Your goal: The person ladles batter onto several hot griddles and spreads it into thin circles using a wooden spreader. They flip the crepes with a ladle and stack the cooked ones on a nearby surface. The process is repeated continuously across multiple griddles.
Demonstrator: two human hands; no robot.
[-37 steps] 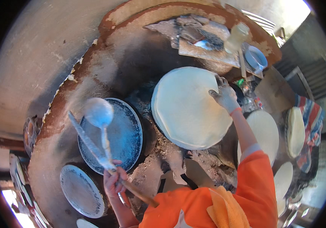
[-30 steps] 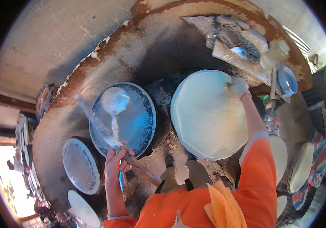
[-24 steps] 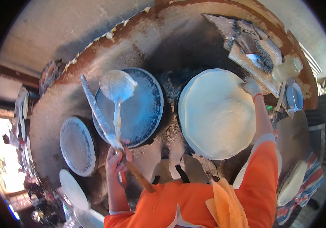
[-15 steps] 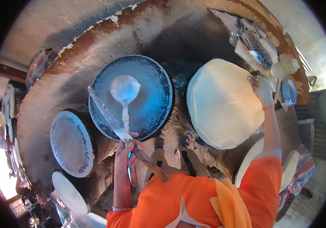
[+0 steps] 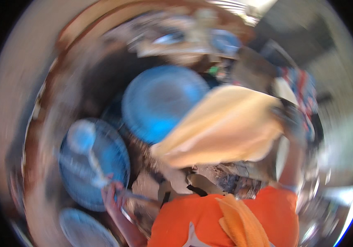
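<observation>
The picture is blurred by motion. My left hand point(image 5: 114, 193) is closed on the handles of a round ladle point(image 5: 81, 138) and a long flat spatula point(image 5: 73, 160), both over a large round griddle point(image 5: 114, 156). My right hand point(image 5: 286, 117), apparently gloved, grips the right edge of a thin, pale round flatbread point(image 5: 219, 129), which hangs tilted in the air. Behind the flatbread, a second griddle point(image 5: 160, 101) shows its bare surface, partly hidden by the bread.
At the lower left is a smaller griddle point(image 5: 86, 230). A board point(image 5: 164, 51) at the back holds dark items, with a blue container point(image 5: 226, 41) beside it. A striped cloth point(image 5: 306, 90) lies at the right. A curved wall point(image 5: 34, 136) rims the hearth.
My right hand has lifted the flatbread off the griddle beside the ladle's one and drawn it rightward and toward me, baring that griddle. The whole view has swung toward the right.
</observation>
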